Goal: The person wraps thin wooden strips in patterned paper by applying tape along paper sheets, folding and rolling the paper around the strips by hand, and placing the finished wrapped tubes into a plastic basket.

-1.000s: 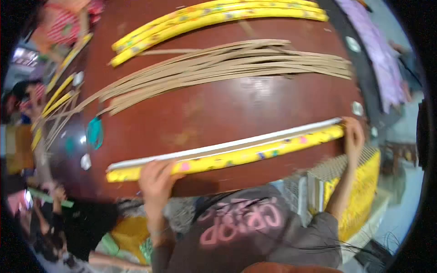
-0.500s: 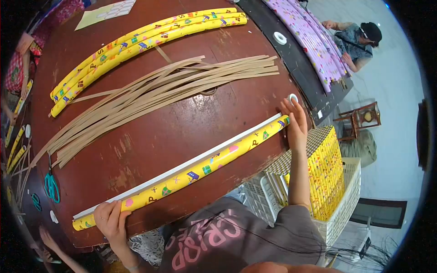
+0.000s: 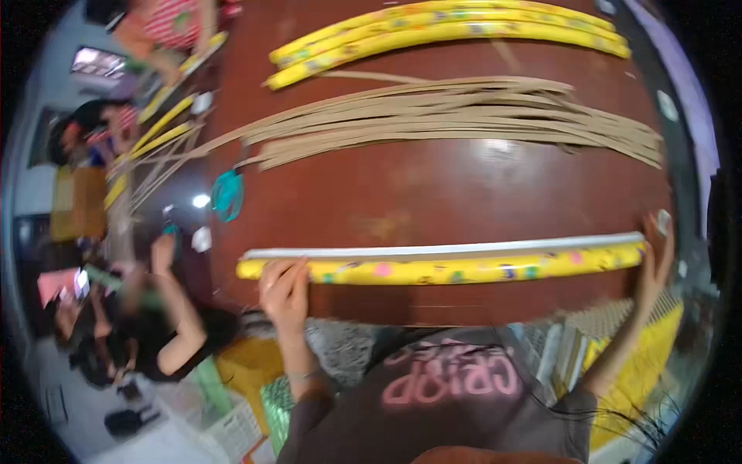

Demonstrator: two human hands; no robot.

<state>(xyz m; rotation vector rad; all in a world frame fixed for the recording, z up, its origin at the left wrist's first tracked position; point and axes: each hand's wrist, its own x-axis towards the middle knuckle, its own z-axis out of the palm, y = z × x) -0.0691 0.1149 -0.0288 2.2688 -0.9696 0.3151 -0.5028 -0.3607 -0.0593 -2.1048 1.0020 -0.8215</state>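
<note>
A long yellow roll of wrapping paper, printed with colourful motifs, lies across the table near its front edge. The white back of its paper edge shows along the far side. My left hand is closed round the roll near its left end. At the other end, my right hand touches the roll's tip with its thumb side. A small white roll of tape sits at the right fingers. Motion blur hides how those fingers hold it.
Brown paper strips lie in a loose bundle mid-table. Several yellow rolls rest behind them. Teal-handled scissors lie at left. Another person's arm reaches over the left side. A woven yellow piece stands beside my right arm.
The view has swung left, so the wrapping paper roll now looks nearly level and more people show at left. Both hands remain at the roll's ends.
</note>
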